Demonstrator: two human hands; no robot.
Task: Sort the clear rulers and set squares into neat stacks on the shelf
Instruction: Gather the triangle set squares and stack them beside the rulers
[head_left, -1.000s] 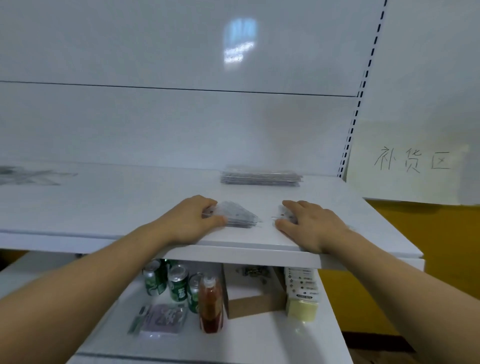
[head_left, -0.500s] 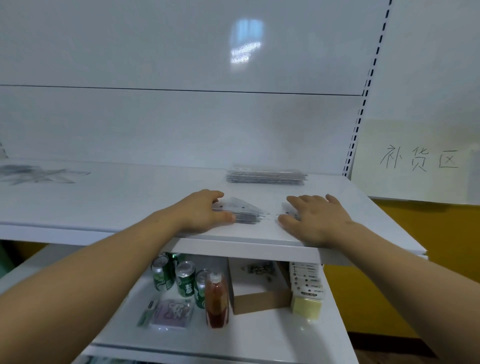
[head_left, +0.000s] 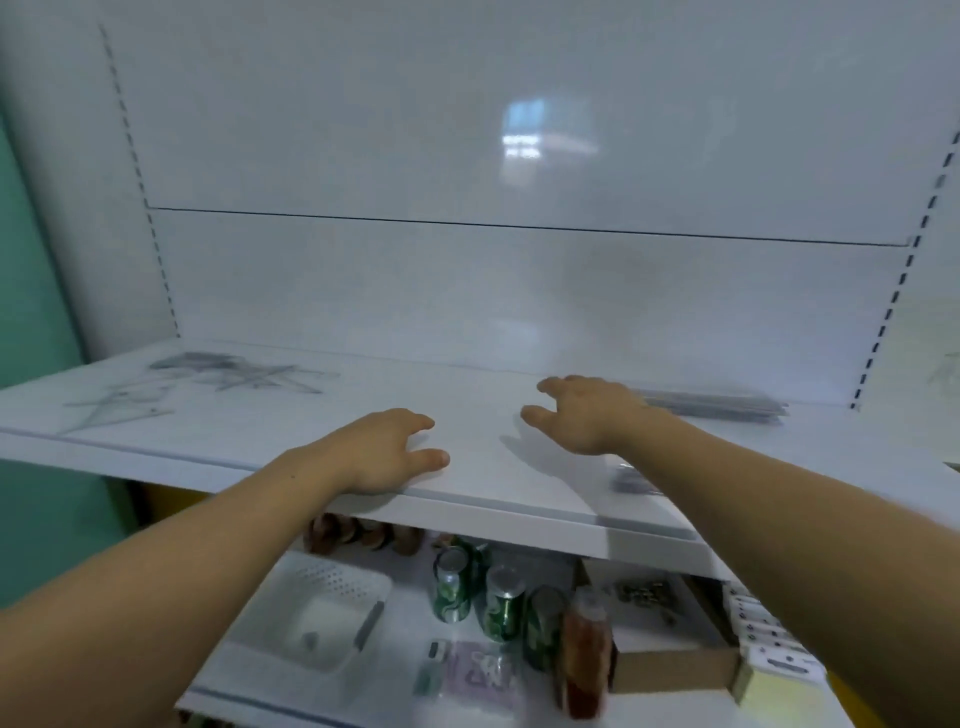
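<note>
Two empty hands (head_left: 384, 452) (head_left: 587, 415), one ruler stack (head_left: 717, 405), three green cans (head_left: 501, 603).

The right forearm (head_left: 753, 499) covers most of a small clear stack (head_left: 626, 480) near the front edge of the shelf (head_left: 311, 431), so its shape cannot be told. The right hand (head_left: 587, 415) hides the left end of the ruler stack (head_left: 727, 406). The loose clear pieces (head_left: 228, 374) at far left are faint and smeared, and their number is unclear. Blur softens the cans (head_left: 454, 584) and bottle (head_left: 584, 660) below. The right edge cuts off a paper sign (head_left: 948, 374).
</note>
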